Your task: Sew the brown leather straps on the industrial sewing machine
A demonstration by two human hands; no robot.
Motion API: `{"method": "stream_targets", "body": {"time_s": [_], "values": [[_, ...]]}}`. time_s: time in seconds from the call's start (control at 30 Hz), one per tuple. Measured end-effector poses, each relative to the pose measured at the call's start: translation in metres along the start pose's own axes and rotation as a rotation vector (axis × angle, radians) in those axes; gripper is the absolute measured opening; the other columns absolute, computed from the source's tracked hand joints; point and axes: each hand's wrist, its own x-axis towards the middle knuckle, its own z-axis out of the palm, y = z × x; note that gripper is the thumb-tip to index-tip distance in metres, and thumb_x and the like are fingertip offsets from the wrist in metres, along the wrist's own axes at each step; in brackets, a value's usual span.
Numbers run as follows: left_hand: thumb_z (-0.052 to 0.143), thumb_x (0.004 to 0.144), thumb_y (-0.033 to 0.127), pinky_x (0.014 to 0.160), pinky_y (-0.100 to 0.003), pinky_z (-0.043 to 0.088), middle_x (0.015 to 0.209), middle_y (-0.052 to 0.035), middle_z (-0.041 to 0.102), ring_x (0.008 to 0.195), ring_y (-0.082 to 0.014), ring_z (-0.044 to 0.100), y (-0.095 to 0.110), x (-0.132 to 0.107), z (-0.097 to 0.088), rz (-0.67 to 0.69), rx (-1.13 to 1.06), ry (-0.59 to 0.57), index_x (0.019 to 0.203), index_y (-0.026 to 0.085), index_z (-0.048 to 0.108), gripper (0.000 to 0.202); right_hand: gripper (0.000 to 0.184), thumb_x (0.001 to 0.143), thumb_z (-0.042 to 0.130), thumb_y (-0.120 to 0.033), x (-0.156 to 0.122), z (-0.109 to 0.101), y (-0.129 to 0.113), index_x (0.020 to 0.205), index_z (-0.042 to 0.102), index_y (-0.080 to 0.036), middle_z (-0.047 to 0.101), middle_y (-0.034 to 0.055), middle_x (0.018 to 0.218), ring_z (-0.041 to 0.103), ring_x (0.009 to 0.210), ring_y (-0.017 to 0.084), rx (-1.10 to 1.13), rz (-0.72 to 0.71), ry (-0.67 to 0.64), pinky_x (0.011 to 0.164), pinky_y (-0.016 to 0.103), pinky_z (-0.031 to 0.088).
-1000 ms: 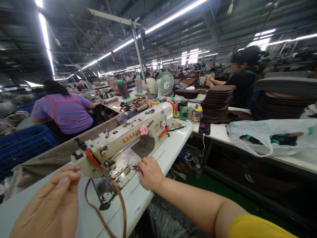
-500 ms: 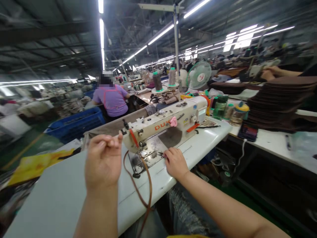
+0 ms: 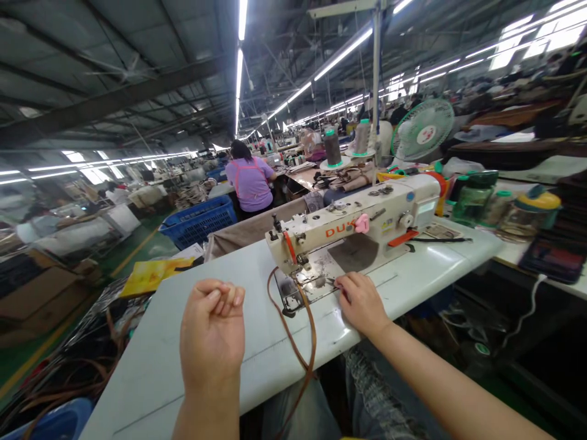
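Centrally on desk (image 3: 257, 269), sewing machine (image 3: 353, 235) is set. Brown strap (image 3: 313, 339) is fed under needle end and looped down over near edge of desk. Right hand (image 3: 362, 302) is laid palm-down on machine bed just beside strap; fingertips hidden, so grip cannot be told. Left hand (image 3: 213, 333) is held raised over near edge, fingers curled shut against thumb, nothing seen held.

The single head-worn view looks forward and down from just behind the sewing machine (image 3: 353, 235), close above the white table (image 3: 160, 318), with the factory hall stretching away beyond the machine.
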Motion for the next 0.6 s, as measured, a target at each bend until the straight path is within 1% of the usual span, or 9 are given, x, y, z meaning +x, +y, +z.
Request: {"method": "stream_targets", "body": {"time_s": [0.1,0.17,0.23,0.27,0.33,0.4,0.47,0.53,0.6], "values": [[0.069,0.074,0.015,0.057,-0.021,0.043,0.063,0.0035,0.056,0.057,-0.0082,0.038,0.000,-0.016,-0.019,-0.077,0.043,0.028,0.072,0.017,0.069,0.002,0.033,0.089,0.052,-0.008,0.008,-0.010,-0.037,0.117,0.067,-0.017,0.067,0.0112,0.113,0.059,0.107,0.027,0.181,-0.109,0.054,0.097,0.041,0.046],[0.071,0.075,0.017,0.056,-0.020,0.044,0.064,0.0032,0.055,0.058,-0.0082,0.039,-0.002,-0.026,-0.024,-0.155,0.041,0.039,0.073,0.017,0.069,0.003,0.046,0.090,0.052,-0.010,0.017,-0.016,-0.068,0.135,0.060,-0.018,0.063,0.0130,0.135,0.056,0.125,0.027,0.282,-0.227,0.026,0.107,0.043,0.045],[0.072,0.076,0.018,0.056,-0.019,0.044,0.065,0.0035,0.052,0.059,-0.0082,0.039,-0.002,-0.035,-0.025,-0.246,0.028,0.021,0.072,0.016,0.068,0.005,0.062,0.090,0.054,-0.013,0.025,-0.018,-0.095,0.151,0.047,-0.016,0.053,0.0151,0.152,0.046,0.142,0.029,0.338,-0.367,-0.065,0.117,0.045,0.040],[0.072,0.076,0.019,0.056,-0.019,0.045,0.065,0.0036,0.050,0.059,-0.0082,0.039,0.000,-0.037,-0.024,-0.280,0.025,0.004,0.072,0.016,0.067,0.007,0.067,0.090,0.055,-0.015,0.028,-0.018,-0.105,0.155,0.041,-0.015,0.051,0.0159,0.155,0.042,0.147,0.029,0.353,-0.433,-0.123,0.119,0.046,0.039],[0.073,0.076,0.019,0.056,-0.019,0.046,0.065,0.0039,0.046,0.060,-0.0085,0.039,0.005,-0.040,-0.023,-0.303,0.034,-0.024,0.070,0.016,0.066,0.009,0.069,0.091,0.058,-0.017,0.028,-0.015,-0.117,0.157,0.040,-0.014,0.056,0.0162,0.150,0.047,0.143,0.030,0.365,-0.537,-0.253,0.116,0.046,0.043],[0.073,0.074,0.020,0.055,-0.019,0.046,0.063,0.0044,0.044,0.059,-0.0084,0.037,0.012,-0.037,-0.027,-0.274,0.057,-0.021,0.070,0.016,0.066,0.009,0.060,0.093,0.059,-0.018,0.020,-0.015,-0.117,0.151,0.047,-0.015,0.066,0.0141,0.132,0.059,0.124,0.028,0.353,-0.607,-0.392,0.106,0.043,0.050],[0.074,0.073,0.019,0.052,-0.018,0.044,0.061,0.0052,0.040,0.057,-0.0081,0.034,0.019,-0.032,-0.036,-0.246,0.067,0.014,0.070,0.016,0.067,0.009,0.046,0.096,0.057,-0.018,0.004,-0.020,-0.106,0.142,0.056,-0.016,0.070,0.0117,0.114,0.064,0.105,0.025,0.326,-0.621,-0.501,0.097,0.041,0.054],[0.074,0.073,0.019,0.050,-0.018,0.042,0.060,0.0057,0.038,0.056,-0.0079,0.032,0.025,-0.025,-0.048,-0.243,0.065,0.062,0.069,0.016,0.066,0.009,0.034,0.100,0.051,-0.016,-0.019,-0.031,-0.086,0.132,0.063,-0.017,0.070,0.0102,0.103,0.064,0.097,0.023,0.299,-0.554,-0.553,0.094,0.040,0.055],[0.074,0.072,0.019,0.051,-0.017,0.042,0.060,0.0058,0.038,0.056,-0.0077,0.032,0.027,-0.021,-0.057,-0.247,0.062,0.096,0.069,0.016,0.066,0.009,0.033,0.103,0.046,-0.015,-0.046,-0.045,-0.057,0.128,0.066,-0.021,0.072,0.0096,0.102,0.066,0.098,0.023,0.265,-0.406,-0.553,0.096,0.041,0.055]]}}
